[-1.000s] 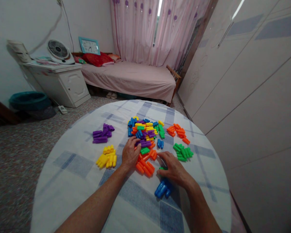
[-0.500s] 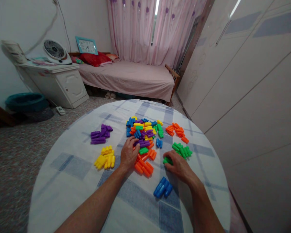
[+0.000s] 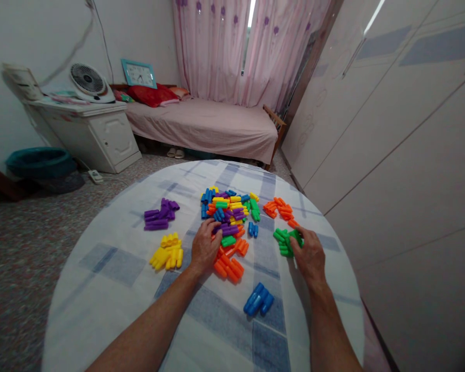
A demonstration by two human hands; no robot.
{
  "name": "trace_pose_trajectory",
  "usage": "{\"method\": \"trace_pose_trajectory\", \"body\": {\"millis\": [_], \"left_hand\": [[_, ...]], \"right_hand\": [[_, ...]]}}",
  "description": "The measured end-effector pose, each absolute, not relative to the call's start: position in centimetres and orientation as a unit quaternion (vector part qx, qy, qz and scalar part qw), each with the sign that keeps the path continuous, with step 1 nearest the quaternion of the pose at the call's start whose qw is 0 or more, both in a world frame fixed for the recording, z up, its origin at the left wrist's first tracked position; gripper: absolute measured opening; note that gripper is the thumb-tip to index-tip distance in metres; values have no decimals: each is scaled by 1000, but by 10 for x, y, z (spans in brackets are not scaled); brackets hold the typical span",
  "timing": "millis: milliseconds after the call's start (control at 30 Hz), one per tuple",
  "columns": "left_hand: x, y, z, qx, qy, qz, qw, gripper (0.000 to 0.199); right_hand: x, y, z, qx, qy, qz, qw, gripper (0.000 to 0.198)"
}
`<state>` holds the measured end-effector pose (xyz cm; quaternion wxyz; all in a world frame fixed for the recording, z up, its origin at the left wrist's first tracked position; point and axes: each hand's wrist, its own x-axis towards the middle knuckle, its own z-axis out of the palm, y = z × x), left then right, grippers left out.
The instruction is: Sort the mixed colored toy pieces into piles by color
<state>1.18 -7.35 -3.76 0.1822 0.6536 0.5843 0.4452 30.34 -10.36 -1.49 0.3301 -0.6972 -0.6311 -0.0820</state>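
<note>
My left hand [image 3: 206, 248] rests at the near left edge of a mixed heap of coloured plastic building blocks [image 3: 235, 205]. Its thumb and fingers are apart beside a purple block [image 3: 228, 229], and nothing shows clearly held. Over the green group [image 3: 282, 240] on the right, my right hand [image 3: 310, 256] has thumb and fingers around a green block [image 3: 295, 238]. Loose orange blocks [image 3: 229, 269] lie between my hands, below a small green block [image 3: 228, 241]. A blue pair [image 3: 253, 229] sits just right of the heap.
Purple blocks [image 3: 161, 214] and yellow blocks [image 3: 168, 253] form groups on the left. Orange blocks [image 3: 279, 207] lie at the far right, blue blocks [image 3: 259, 299] nearer me. The round table [image 3: 132, 320] wears a checked cloth. A bed [image 3: 201, 121] and a wardrobe [image 3: 403, 170] stand beyond.
My right hand has moved away and to the right with a green block, from the near side of the green group onto it. My left hand stays at the heap.
</note>
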Motion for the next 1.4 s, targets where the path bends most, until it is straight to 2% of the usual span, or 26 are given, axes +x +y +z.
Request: {"method": "trace_pose_trajectory", "body": {"millis": [200, 633, 767, 1033, 1200, 1400], "left_hand": [[12, -74, -38, 656, 578, 449, 181, 25], [12, -76, -37, 653, 582, 449, 184, 25], [12, -75, -36, 654, 583, 447, 182, 25], [11, -75, -38, 656, 578, 448, 185, 25], [12, -75, -37, 653, 583, 446, 185, 26], [12, -75, -37, 654, 583, 446, 183, 26]], "right_hand": [[304, -104, -17, -715, -618, -79, 319, 33], [296, -104, -16, -704, -601, -93, 367, 31], [267, -106, -9, -642, -661, 0, 387, 27], [207, -119, -9, -516, -782, 146, 317, 28], [198, -120, -13, -515, -789, 165, 290, 30], [204, -118, -15, -544, -776, 155, 279, 22]]}}
